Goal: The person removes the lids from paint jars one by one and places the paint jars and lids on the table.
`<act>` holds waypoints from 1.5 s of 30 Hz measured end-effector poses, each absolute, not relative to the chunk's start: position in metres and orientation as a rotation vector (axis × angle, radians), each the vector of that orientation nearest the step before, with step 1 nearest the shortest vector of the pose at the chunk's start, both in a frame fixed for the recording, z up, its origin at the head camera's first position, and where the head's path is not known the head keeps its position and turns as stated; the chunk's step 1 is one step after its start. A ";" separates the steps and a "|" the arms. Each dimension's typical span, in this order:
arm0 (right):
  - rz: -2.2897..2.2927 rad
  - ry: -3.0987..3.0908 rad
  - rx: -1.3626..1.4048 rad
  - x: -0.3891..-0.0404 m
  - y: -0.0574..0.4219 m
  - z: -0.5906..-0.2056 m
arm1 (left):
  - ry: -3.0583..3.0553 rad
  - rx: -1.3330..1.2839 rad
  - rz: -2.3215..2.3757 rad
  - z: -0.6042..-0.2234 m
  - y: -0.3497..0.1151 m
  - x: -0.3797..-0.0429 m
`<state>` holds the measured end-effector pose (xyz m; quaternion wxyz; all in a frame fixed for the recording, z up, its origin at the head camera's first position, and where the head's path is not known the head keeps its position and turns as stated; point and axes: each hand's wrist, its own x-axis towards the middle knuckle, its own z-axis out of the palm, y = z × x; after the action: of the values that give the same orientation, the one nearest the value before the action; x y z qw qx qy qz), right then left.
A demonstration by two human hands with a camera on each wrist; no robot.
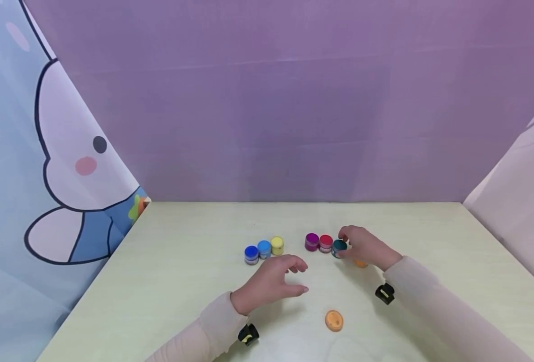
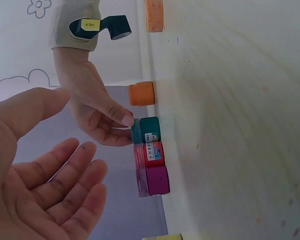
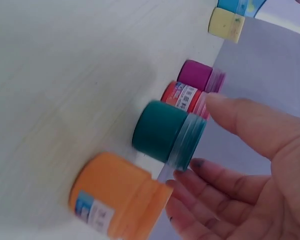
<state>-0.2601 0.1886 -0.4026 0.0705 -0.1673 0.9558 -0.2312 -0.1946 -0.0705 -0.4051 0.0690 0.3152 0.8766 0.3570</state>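
Observation:
My right hand (image 1: 365,247) is at the teal paint jar (image 3: 160,131), thumb on one side of its lid and fingertips at the other, pinching it. The jar stands at the right end of a row, beside a red jar (image 1: 326,243) and a purple jar (image 1: 312,242). An orange jar (image 3: 115,192) stands just to its right, partly hidden under my hand in the head view. My left hand (image 1: 271,281) hovers over the table with thumb and fingers spread apart, holding nothing. It is nearest to a yellow jar (image 1: 277,246), a light blue jar (image 1: 264,249) and a dark blue jar (image 1: 251,255).
Another orange jar (image 1: 334,321) stands by itself near the front of the pale table (image 1: 185,241). A purple cloth (image 1: 312,125) hangs behind the table's back edge. Printed cartoon cloth (image 1: 81,151) hangs on the left, and pale cloth (image 1: 520,201) on the right.

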 end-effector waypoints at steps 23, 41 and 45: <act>-0.635 2.893 -0.482 -0.264 0.178 -0.399 | 2.639 0.943 1.001 -0.410 -0.071 -0.195; -0.871 2.885 -0.702 -0.222 0.163 -0.368 | 2.729 0.953 1.194 -0.408 -0.072 -0.194; -0.956 2.865 -0.808 -0.212 0.157 -0.362 | 2.725 0.978 1.263 -0.407 -0.072 -0.194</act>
<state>-0.2121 0.1565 -0.3618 0.0075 -0.2583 0.9163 -0.3058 -0.1939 -0.0725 -0.4074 -0.0084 0.3097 0.8626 0.3999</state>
